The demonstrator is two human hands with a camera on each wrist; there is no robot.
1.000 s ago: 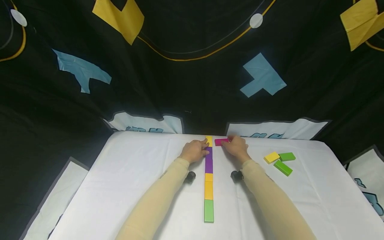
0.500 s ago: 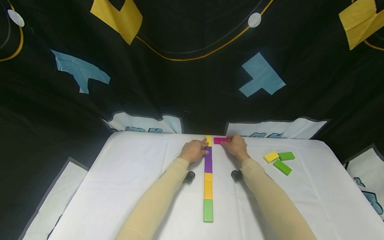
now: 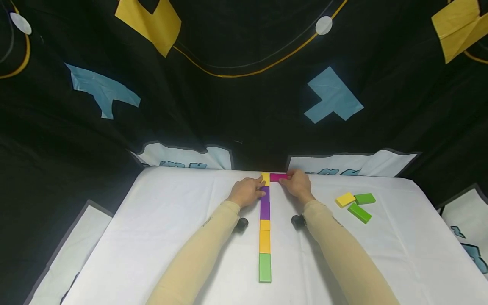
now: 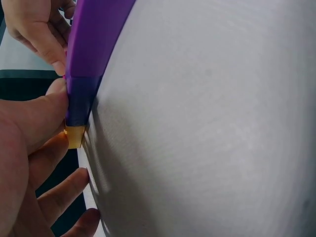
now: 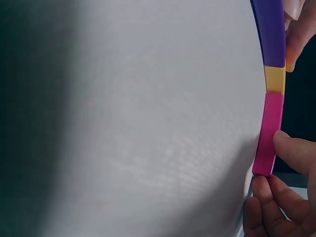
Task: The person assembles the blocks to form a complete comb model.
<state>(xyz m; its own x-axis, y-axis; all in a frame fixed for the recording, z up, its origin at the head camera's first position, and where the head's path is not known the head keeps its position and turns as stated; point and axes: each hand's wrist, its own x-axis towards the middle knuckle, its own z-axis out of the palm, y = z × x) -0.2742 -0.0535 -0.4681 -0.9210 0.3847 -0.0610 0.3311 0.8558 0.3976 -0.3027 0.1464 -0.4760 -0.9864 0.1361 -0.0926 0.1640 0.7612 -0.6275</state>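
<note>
A row of flat blocks runs away from me in the head view: a green block (image 3: 264, 268), two orange blocks (image 3: 264, 242), purple blocks (image 3: 264, 210) and a yellow block (image 3: 267, 180) at the far end. My left hand (image 3: 245, 192) lies along the row's left side, thumb touching the purple part and index finger touching the yellow block, other fingers loosely spread. With my right hand (image 3: 299, 186) I pinch a magenta block (image 3: 277, 177) at its right end. Its left end meets the yellow block, at a right angle to the row, flat on the table.
Loose on the right of the white-covered table (image 3: 160, 237) lie a yellow block (image 3: 345, 200) and two green blocks (image 3: 359, 213). The table's far edge runs just behind the magenta block, with a black curtain (image 3: 259, 123) beyond.
My right hand has moved the magenta block left, straightened it and closed the small gap to the yellow block. The left hand has stayed in place.
</note>
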